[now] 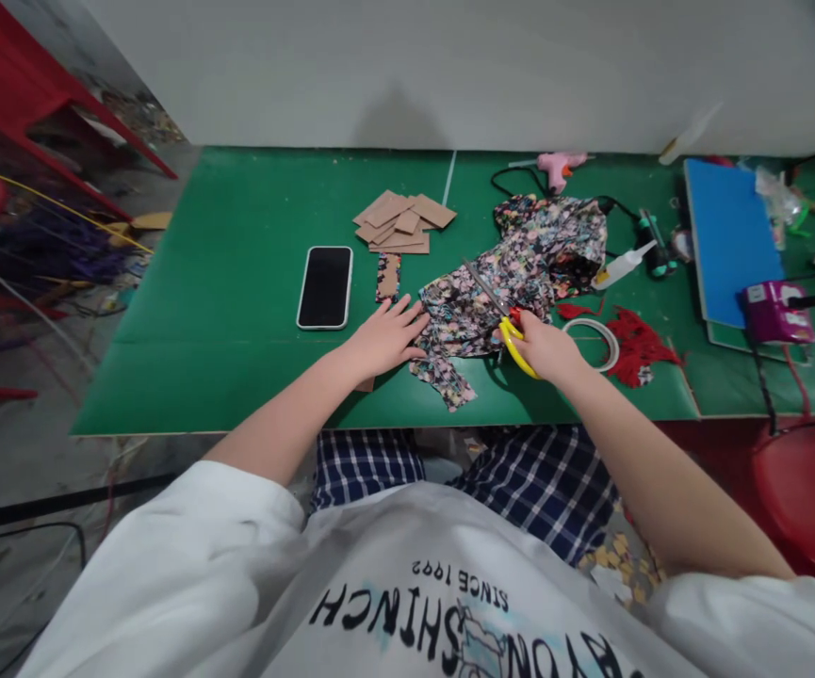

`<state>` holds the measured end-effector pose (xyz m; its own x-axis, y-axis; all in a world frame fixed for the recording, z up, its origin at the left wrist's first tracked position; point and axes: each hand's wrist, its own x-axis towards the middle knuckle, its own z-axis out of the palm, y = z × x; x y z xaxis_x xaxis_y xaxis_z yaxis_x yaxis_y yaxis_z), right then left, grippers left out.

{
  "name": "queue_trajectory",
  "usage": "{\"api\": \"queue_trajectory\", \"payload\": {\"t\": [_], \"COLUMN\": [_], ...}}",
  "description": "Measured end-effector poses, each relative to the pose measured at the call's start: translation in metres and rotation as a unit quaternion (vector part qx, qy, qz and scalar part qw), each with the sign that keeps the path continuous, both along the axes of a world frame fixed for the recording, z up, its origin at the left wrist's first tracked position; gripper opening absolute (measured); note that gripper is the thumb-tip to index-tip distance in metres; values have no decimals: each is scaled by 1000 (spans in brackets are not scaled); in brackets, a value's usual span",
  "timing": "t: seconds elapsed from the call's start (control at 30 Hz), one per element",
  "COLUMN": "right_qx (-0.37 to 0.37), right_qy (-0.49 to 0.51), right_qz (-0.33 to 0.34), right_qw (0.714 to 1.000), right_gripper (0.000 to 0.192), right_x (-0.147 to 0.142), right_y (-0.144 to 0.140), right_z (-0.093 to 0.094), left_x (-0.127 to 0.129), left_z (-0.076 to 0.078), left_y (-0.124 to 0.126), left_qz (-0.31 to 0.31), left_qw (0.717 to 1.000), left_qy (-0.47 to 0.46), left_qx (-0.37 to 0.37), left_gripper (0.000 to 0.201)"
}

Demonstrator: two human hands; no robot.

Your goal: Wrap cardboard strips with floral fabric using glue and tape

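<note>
Floral cloth [520,268] heaped mid-mat [237,282], right of the phone [325,286] — soft, light, likely to bunch and slide. Left hand [383,337] flat, pinning its near edge. Right hand [546,347] gripping yellow scissors [502,315], blades in the cloth — best held taut beside the cut.

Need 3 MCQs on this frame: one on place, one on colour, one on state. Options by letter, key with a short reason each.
1. Where does the phone lie?
A. left of the left hand
B. on the blue board
C. under the cloth

2. What colour are the handles of the scissors?
A. black
B. yellow
C. green

3. What is the right hand doing?
A. resting empty
B. gripping the glue gun
C. gripping the scissors at the floral cloth

Key: 1 A, the phone sits on the green table just left of that hand. 2 B, yellow loops show at the fingers. 3 C, the blades lie on the cloth.
</note>
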<state>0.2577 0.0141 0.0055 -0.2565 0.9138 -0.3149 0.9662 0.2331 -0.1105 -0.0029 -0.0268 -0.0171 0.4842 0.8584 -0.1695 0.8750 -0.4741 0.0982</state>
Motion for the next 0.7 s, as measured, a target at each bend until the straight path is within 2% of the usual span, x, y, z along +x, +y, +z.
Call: {"api": "queue_trajectory", "payload": {"t": [0.1, 0.17, 0.23, 0.3, 0.4, 0.5, 0.6, 0.7], "right_qx": [16, 41, 66, 71, 22, -20, -41, -62], "right_qy": [21, 62, 129, 216, 359, 421, 469, 529], "right_qz": [-2, -16, -43, -79, -95, -122, -142, -176], "right_qw": [1000, 997, 989, 971, 928, 899, 871, 828], "right_gripper": [49, 48, 46, 44, 38, 33, 31, 37], "right_x": [-2, -3, -2, 1, 9, 15, 16, 10], "right_y": [0, -6, -16, -30, -55, -77, -95, -109], "right_z": [0, 3, 8, 13, 17, 14, 4, -7], "left_x": [-5, -11, -20, -32, -45, -49, -46, -38], "left_z": [4, 11, 17, 18, 5, -15, -29, -31], "left_y": [11, 7, -12, -43, -100, -145, -166, -168], "left_qz": [4, 14, 34, 62, 87, 72, 50, 24], "left_qw": [1000, 998, 992, 989, 985, 988, 978, 962], "left_qy": [-23, -63, -105, -115, -134, -118, -161, -203], "left_qx": [0, 26, 60, 75, 71, 76, 123, 183], "left_gripper": [62, 54, 45, 45, 49, 59, 48, 47]}}
